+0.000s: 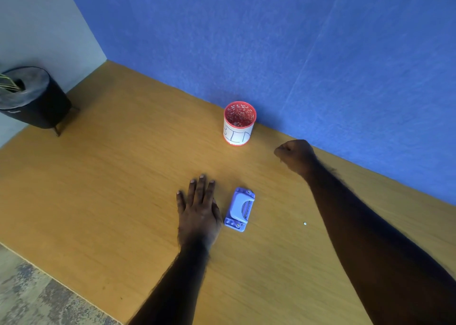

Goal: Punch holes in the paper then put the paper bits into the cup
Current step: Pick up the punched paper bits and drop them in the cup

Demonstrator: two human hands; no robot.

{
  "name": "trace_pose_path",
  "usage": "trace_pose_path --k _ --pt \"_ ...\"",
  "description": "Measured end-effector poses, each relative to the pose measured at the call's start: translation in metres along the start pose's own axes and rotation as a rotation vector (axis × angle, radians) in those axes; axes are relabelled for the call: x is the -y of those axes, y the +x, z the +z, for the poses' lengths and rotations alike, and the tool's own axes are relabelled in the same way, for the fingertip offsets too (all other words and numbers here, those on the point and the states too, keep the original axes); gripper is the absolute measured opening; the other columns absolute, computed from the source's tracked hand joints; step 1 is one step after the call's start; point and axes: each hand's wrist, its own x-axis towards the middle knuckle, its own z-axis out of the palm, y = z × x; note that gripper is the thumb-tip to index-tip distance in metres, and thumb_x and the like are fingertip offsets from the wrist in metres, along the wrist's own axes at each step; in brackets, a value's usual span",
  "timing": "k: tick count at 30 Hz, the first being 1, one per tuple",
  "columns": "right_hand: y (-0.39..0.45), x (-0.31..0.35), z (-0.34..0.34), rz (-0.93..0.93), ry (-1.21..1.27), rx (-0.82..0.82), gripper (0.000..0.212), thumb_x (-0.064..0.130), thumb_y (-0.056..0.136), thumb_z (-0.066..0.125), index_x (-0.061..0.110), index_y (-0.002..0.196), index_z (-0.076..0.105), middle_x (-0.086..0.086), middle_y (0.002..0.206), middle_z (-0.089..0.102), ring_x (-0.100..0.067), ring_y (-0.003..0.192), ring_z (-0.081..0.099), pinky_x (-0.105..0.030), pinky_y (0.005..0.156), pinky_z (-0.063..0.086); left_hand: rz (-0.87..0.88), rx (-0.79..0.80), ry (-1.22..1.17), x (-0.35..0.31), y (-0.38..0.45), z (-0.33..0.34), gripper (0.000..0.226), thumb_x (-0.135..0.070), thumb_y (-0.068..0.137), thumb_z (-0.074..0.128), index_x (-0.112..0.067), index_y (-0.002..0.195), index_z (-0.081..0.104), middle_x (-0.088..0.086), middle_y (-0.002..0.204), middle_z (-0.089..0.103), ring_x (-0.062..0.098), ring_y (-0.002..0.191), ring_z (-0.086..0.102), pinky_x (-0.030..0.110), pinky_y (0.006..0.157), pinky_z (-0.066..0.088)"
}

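left hand point(198, 209) flat, fingers straight | right hand point(296, 157) fisted

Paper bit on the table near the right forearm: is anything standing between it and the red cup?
Nothing visible does. The paper bit lies alone on the bare table; the hole punch sits off to its left, and the right hand, its fingers curled, is right of the cup, off the straight path.

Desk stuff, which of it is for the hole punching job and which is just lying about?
For the job: hole punch, cup, paper bit.
Just lying about: black pot on the desk's far left corner.
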Motion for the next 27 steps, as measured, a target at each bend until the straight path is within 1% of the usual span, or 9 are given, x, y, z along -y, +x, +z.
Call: trace_pose_path --k 3,5,8,10,11,14,17,23,27 --pt "-0.005 0.012 -0.011 -0.071 0.108 -0.041 0.017 0.021 0.078 0.066 0.014 0.063 0.068 -0.003 0.059 0.065 -0.003 0.043 0.052 -0.022 0.048 0.043 -0.001 -0.001 0.008 0.001 0.0 0.001 0.057 -0.026 0.094 0.029 -0.02 0.15 0.039 0.005 0.162 0.029 0.025 0.15 0.023 0.057 0.12 0.016" --pt "-0.002 0.033 -0.015 -0.153 0.118 -0.066 0.016 0.019 0.078 0.066 0.01 0.065 0.069 -0.003 0.06 0.065 -0.003 0.044 0.051 -0.024 0.051 0.044 0.001 -0.011 0.009 0.001 -0.001 0.002 0.056 -0.026 0.094 0.03 -0.019 0.149 0.04 0.005 0.161 0.03 0.025 0.15 0.024 0.057 0.12 0.018" --pt "0.003 0.076 -0.018 -0.335 0.014 -0.1 0.012 0.018 0.081 0.066 0.014 0.07 0.07 0.0 0.068 0.068 -0.01 0.064 0.06 -0.027 0.067 0.047 0.004 -0.023 0.007 0.002 0.0 0.003 0.056 -0.026 0.094 0.031 -0.02 0.149 0.041 0.004 0.161 0.031 0.025 0.15 0.025 0.057 0.119 0.018" --pt "0.005 0.102 -0.017 -0.409 -0.089 -0.094 0.011 0.021 0.082 0.065 0.015 0.081 0.074 -0.003 0.084 0.073 -0.015 0.079 0.065 -0.029 0.073 0.052 0.003 -0.024 0.004 0.002 0.0 0.004 0.056 -0.026 0.093 0.031 -0.02 0.148 0.042 0.005 0.16 0.032 0.025 0.149 0.027 0.056 0.119 0.018" --pt "0.007 0.113 -0.016 -0.423 -0.166 -0.085 0.015 0.024 0.084 0.064 0.016 0.089 0.075 -0.004 0.093 0.075 -0.018 0.086 0.067 -0.032 0.077 0.054 0.002 -0.021 0.006 0.002 0.0 0.004 0.056 -0.026 0.093 0.031 -0.02 0.148 0.042 0.004 0.16 0.032 0.025 0.149 0.027 0.056 0.12 0.018" --pt "0.009 0.134 -0.01 -0.392 -0.423 -0.038 0.026 0.028 0.091 0.057 0.019 0.11 0.073 -0.007 0.113 0.072 -0.028 0.102 0.066 -0.042 0.087 0.057 -0.004 -0.021 0.007 0.002 0.0 0.005 0.056 -0.027 0.093 0.031 -0.021 0.148 0.041 0.004 0.16 0.032 0.025 0.149 0.027 0.057 0.119 0.02" --pt "0.01 0.14 -0.009 -0.364 -0.481 -0.005 0.032 0.026 0.092 0.055 0.02 0.121 0.068 -0.009 0.122 0.068 -0.031 0.109 0.064 -0.045 0.091 0.055 0.001 -0.018 0.011 0.003 0.0 0.005 0.056 -0.027 0.094 0.03 -0.021 0.149 0.039 0.004 0.161 0.031 0.024 0.15 0.025 0.057 0.119 0.02" --pt "0.01 0.136 -0.012 -0.344 -0.406 -0.036 0.028 0.033 0.091 0.059 0.017 0.111 0.071 -0.008 0.114 0.072 -0.028 0.103 0.066 -0.045 0.087 0.058 0.005 -0.007 0.025 0.002 -0.002 0.003 0.056 -0.03 0.097 0.026 -0.022 0.151 0.035 0.004 0.162 0.027 0.024 0.151 0.021 0.056 0.12 0.019" --pt "0.013 0.135 -0.012 -0.338 -0.356 -0.014 0.026 0.028 0.091 0.062 0.015 0.11 0.073 -0.009 0.113 0.073 -0.027 0.103 0.067 -0.044 0.086 0.059 0.009 -0.006 0.024 0.003 -0.002 0.003 0.055 -0.029 0.097 0.029 -0.022 0.151 0.036 0.003 0.162 0.027 0.024 0.151 0.022 0.056 0.12 0.019"
